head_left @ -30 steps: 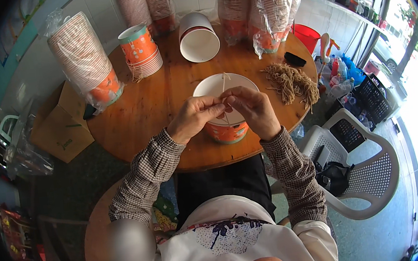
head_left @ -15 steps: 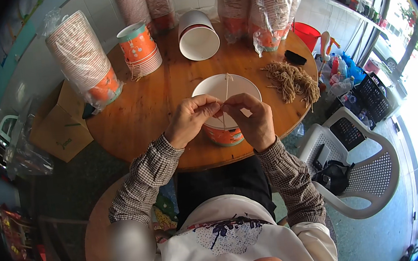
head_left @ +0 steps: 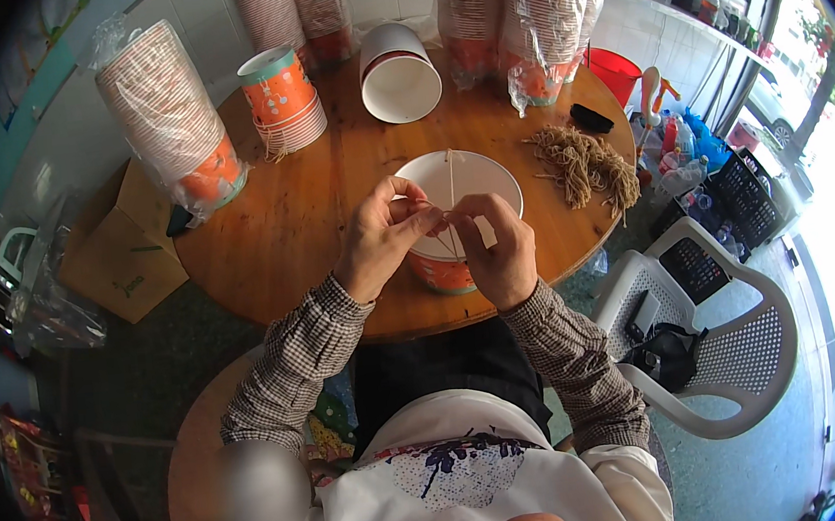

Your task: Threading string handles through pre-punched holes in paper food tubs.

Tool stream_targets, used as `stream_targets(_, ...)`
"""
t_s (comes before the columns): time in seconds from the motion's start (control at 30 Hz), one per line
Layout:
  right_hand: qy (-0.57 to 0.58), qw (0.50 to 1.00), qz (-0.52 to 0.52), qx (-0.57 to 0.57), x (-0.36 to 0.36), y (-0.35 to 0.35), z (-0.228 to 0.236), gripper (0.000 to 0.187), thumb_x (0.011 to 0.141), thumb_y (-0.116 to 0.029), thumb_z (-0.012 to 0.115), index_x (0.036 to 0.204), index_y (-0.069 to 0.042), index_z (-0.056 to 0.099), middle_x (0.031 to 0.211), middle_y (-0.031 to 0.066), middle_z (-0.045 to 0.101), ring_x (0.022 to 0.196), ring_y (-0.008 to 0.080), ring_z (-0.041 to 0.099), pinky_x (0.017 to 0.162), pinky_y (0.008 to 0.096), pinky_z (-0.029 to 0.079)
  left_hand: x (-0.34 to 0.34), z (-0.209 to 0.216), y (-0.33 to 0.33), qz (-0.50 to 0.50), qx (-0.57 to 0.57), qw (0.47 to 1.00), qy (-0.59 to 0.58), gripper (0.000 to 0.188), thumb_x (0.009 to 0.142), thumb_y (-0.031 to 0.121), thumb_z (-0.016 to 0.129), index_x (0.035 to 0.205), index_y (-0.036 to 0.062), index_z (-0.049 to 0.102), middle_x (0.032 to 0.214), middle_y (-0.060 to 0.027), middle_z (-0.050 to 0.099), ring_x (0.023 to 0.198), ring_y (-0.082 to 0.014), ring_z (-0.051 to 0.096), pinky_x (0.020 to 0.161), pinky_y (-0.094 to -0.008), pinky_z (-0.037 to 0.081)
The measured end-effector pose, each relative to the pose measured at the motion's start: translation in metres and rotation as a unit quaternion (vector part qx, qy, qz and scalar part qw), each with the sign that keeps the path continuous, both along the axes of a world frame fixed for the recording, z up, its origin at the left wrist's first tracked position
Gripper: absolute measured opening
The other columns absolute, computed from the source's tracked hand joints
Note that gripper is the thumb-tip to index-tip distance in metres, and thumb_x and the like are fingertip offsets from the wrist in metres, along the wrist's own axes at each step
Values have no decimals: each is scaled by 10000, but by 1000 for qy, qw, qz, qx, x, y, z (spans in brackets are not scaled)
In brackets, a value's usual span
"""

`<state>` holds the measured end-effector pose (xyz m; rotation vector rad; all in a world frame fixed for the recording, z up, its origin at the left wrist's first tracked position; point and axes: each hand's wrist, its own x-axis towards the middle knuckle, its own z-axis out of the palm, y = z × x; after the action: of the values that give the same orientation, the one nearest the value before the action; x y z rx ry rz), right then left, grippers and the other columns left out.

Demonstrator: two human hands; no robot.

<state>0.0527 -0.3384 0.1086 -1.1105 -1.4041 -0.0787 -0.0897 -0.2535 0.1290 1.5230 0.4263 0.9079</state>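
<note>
A large orange paper bucket [head_left: 442,274] with a white inside stands near the table's front edge. Thin tan string [head_left: 451,179] runs across its mouth, from the far rim toward my fingers. Above the near part of the mouth, my left hand [head_left: 381,234] pinches the string between thumb and fingertips. My right hand [head_left: 498,245] meets it there, thumb and forefinger closed on the string as well. The fingertips of both hands nearly touch, and the knot or crossing between them is too small to make out.
Behind the bucket lie nested paper buckets [head_left: 401,89]. A string-wrapped stack [head_left: 283,103] and plastic-wrapped stacks [head_left: 167,114] stand farther back. A tan string bundle [head_left: 584,166] and a black object [head_left: 592,118] are at right. A white plastic chair [head_left: 747,339] stands beside the table.
My hands have shifted slightly, the right one lower and a little left. My left fingers have lifted and curled more. Both still pinch the string over the bucket.
</note>
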Motion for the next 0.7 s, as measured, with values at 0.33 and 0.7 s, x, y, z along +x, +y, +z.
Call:
stream_targets(0.33,-27,999,-16,13,-1,1,-1,125,802,32,621,875,-47,558,817,56,618,752,234,599,777,349,439,1,-5,-2,46,59,997,-7,171,904,108,651,967,-3,537,848,-43,655,788,-90,642,738,-221,521)
stream_targets(0.7,-55,998,-18,30,-1,0,1,110,814,19,617,881,-49,563,801,48,616,749,219,600,786,345,438,-5,-2,-6,41,171,982,70,135,901,46,625,996,-38,670,885,-55,690,835,-101,647,771,-230,523)
